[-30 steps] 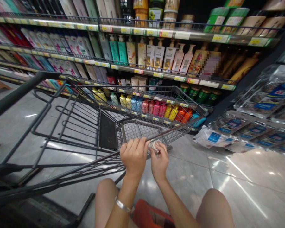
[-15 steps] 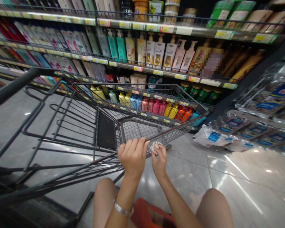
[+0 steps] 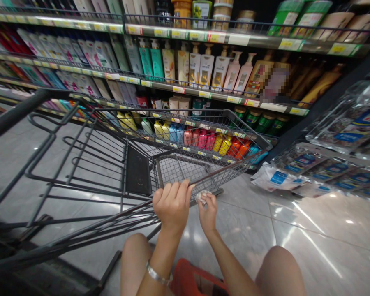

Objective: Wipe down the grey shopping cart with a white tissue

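My left hand (image 3: 172,205), with a silver band on its wrist, is wrapped over the side rail of a dark metal shopping cart (image 3: 216,176). Just to its right, my right hand (image 3: 208,209) pinches a crumpled whitish cloth or tissue (image 3: 201,197) by the cart's lower side wires. From this angle I cannot tell whether the wad touches the wire. A black panel (image 3: 138,170) is set in the cart's frame, left of my hands.
Shelves of pump bottles (image 3: 206,65) and jars run behind the cart. Packaged goods hang on a rack (image 3: 333,164) at the right. Below, my knees flank an orange-red seat (image 3: 188,277) on the grey tiled floor (image 3: 299,222).
The whitish wad has dropped slightly and shows less between my right fingers. My left hand keeps its grip on the rail, and the cart's near end has shifted a little left.
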Demonstrator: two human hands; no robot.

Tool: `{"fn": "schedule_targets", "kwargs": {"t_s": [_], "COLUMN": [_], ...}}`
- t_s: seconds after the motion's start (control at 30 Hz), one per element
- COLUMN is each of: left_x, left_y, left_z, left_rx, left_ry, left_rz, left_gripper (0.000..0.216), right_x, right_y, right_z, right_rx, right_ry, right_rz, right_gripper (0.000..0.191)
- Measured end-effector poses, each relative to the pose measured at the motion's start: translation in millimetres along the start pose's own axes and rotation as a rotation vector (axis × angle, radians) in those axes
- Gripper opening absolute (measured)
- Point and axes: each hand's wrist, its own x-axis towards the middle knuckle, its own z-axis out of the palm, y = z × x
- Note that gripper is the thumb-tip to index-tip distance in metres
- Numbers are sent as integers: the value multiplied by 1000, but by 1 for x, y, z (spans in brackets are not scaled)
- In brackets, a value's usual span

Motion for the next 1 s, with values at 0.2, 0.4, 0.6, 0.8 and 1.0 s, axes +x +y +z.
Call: {"fn": "schedule_targets", "kwargs": {"t_s": [0.2,0.4,0.6,0.8,1.0], "left_x": [-1,1,0,-2,-4], "left_y": [2,1,-1,1,5], "left_z": [0,2,4,5,5], "left_rx": [-9,10,14,25,16], "left_ry": [-20,-5,-2,12,5], "left_rz": [-19,-9,3,-5,-56], "left_gripper": [14,15,15,15,16], "right_x": [-4,1,-2,-4,7], "right_y": [26,31,51,69,57], "right_z": [13,17,7,20,39], "right_rx": [59,114,271,407,560], "right_ry": [31,7,90,180,171], "right_rz": [144,222,552,823,963], "right_gripper": [8,5,14,24,22]}}
